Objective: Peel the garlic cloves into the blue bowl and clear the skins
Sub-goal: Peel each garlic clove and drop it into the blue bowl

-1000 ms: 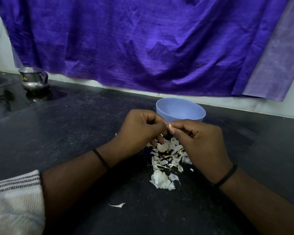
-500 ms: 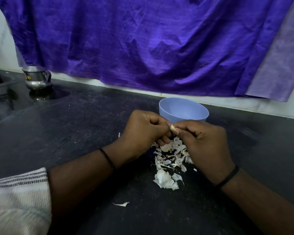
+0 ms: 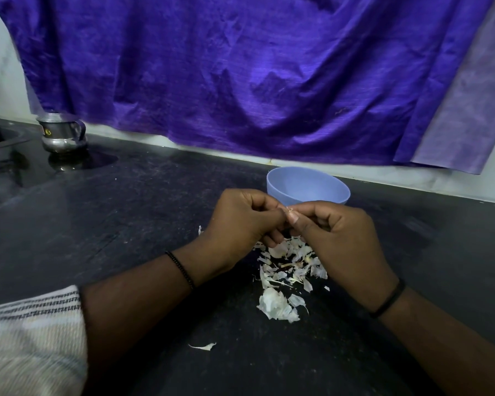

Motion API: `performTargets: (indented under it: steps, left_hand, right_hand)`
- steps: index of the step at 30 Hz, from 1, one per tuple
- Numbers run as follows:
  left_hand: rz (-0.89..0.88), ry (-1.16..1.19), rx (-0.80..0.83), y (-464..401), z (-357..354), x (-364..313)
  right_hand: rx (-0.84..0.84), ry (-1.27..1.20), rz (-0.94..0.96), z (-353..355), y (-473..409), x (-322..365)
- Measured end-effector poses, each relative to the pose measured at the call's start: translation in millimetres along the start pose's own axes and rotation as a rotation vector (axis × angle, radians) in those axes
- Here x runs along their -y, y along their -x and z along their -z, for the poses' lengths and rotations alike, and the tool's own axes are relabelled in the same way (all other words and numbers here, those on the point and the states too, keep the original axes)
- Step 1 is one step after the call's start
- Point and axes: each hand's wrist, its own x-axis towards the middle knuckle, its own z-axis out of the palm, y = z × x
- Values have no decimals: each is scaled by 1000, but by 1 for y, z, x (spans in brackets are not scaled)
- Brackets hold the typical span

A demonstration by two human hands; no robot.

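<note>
Since the earlier frame both hands have risen slightly. Left hand (image 3: 242,221) and right hand (image 3: 339,238) pinch a mostly hidden garlic clove (image 3: 289,209) before the blue bowl (image 3: 309,184), above white skins (image 3: 286,277); steel jug (image 3: 61,132) far left.

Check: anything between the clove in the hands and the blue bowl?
Nothing visible. Both the left hand and right hand pinch the garlic clove just in front of the blue bowl; the skins lie below, nearer the person.
</note>
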Motion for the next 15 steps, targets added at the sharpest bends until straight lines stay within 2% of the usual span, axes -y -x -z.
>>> performTargets:
  steps: [15]
  left_hand:
    - [-3, -16, 6, -1, 1, -1]
  right_hand:
    - [-11, -84, -79, 0, -4, -5]
